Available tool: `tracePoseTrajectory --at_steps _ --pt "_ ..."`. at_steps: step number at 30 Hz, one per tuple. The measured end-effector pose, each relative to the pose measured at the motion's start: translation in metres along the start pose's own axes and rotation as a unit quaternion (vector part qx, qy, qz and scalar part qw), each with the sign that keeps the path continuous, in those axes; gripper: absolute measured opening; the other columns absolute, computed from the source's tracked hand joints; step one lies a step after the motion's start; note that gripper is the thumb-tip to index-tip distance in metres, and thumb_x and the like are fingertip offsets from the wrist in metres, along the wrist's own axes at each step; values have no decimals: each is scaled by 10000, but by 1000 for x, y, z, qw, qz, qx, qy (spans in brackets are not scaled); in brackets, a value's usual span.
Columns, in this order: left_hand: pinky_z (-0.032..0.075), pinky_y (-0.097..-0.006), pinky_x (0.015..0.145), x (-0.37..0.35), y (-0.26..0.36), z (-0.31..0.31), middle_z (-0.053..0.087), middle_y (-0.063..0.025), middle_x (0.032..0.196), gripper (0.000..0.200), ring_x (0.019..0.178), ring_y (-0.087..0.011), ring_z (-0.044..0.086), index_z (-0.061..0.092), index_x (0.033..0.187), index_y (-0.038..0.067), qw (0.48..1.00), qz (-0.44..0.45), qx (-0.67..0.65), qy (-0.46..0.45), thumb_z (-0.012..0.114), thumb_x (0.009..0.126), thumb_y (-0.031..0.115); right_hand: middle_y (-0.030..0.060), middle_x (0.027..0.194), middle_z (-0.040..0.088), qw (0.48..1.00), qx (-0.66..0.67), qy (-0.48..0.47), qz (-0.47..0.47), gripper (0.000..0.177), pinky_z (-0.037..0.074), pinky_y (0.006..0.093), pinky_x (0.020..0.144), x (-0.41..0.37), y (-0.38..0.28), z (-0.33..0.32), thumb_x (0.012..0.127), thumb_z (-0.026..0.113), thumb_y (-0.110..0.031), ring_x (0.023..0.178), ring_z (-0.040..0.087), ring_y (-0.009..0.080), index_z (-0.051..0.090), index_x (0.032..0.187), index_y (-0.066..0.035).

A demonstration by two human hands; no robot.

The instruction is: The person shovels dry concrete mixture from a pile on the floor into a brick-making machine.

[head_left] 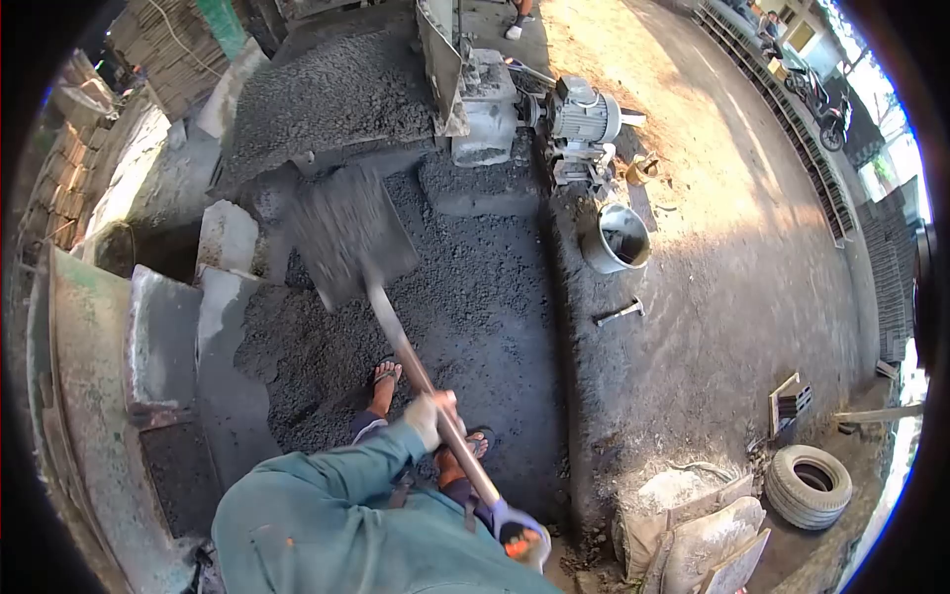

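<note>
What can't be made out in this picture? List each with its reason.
All in the head view:
Shovel blade: motion-blurred; its load is unclear.
Left hand: motion-blurred; finger placement unclear.
Right hand: partly hidden by the shovel's grip.
Bucket: contents too small and shadowed to identify.
Other person's leg: the rest is cut off by the top edge.

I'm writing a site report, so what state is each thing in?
Shovel, held in both hands
Left hand, closed around the shovel
Right hand, closed around its grip
Bucket, upright, partly filled
Hammer, lying down
Tire, lying flat
Motor, can't tell if running
</note>
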State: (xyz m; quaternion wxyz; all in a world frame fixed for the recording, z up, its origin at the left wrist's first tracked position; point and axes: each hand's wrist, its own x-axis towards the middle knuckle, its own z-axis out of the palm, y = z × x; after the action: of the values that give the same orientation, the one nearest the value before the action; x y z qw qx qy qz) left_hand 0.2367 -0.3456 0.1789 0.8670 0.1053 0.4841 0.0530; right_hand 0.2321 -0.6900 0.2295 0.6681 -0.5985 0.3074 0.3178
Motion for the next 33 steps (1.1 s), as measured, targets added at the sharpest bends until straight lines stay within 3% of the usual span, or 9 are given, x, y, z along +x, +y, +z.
tracePoseTrajectory --at_steps 3,9,15,17,21,23,28,30,33 --pt "535 -482 679 -26 83 35 552 -108 766 147 685 -271 592 537 870 48 971 185 58 -138 646 889 146 55 709 581 999 25 -33 -11 79 487 344 486 33 1 33 794 627 1 534 553 193 596 860 -27" --pt "510 -554 815 35 1 -24 554 -112 777 160 759 -319 600 513 943 77 994 -87 -63 27 663 887 80 93 655 555 999 41 19 24 74 470 384 421 38 -9 -67 785 577 16 482 533 228 537 832 -25" --pt "504 -552 795 119 86 -32 557 -90 766 164 727 -281 597 514 946 92 988 -76 -128 31 661 904 152 104 727 631 968 -152 57 -191 216 540 382 503 26 -55 111 774 691 40 542 612 211 612 969 -6" --pt "511 -526 771 155 167 -21 564 -86 741 141 680 -263 591 529 903 94 990 -26 -139 1 657 909 154 78 749 656 819 -369 34 -438 202 543 352 565 47 -66 194 815 755 -114 594 639 198 629 931 -7" --pt "524 -457 724 197 340 13 561 -69 692 195 648 -243 589 549 825 83 984 107 -112 -91 639 933 218 78 721 616 618 -411 -148 -654 196 515 371 588 62 -121 405 748 793 -156 625 627 270 683 891 -79" --pt "539 -472 699 229 418 9 574 -77 680 233 624 -267 588 529 811 82 973 149 -110 -139 630 951 239 80 731 599 484 -519 -189 -679 248 512 401 639 70 -138 502 662 779 -138 677 613 295 679 887 -107" --pt "554 -493 763 271 547 -17 601 -100 720 268 678 -285 625 580 941 53 986 147 -65 48 634 962 314 63 851 682 293 -658 -309 -621 218 522 401 757 124 -120 709 705 711 -132 858 662 273 692 922 -127" --pt "574 -527 723 338 570 -76 643 -161 868 359 797 -303 662 540 1170 31 973 171 21 151 628 969 316 66 855 699 238 -705 -341 -575 171 529 404 753 134 -91 742 749 683 -139 850 678 279 696 919 -132" --pt "553 -521 624 339 536 -85 628 -187 929 339 767 -323 650 526 1160 28 955 160 167 186 621 963 287 68 830 704 202 -737 -385 -517 106 531 415 729 130 -69 728 764 662 -143 812 689 282 692 866 -141"
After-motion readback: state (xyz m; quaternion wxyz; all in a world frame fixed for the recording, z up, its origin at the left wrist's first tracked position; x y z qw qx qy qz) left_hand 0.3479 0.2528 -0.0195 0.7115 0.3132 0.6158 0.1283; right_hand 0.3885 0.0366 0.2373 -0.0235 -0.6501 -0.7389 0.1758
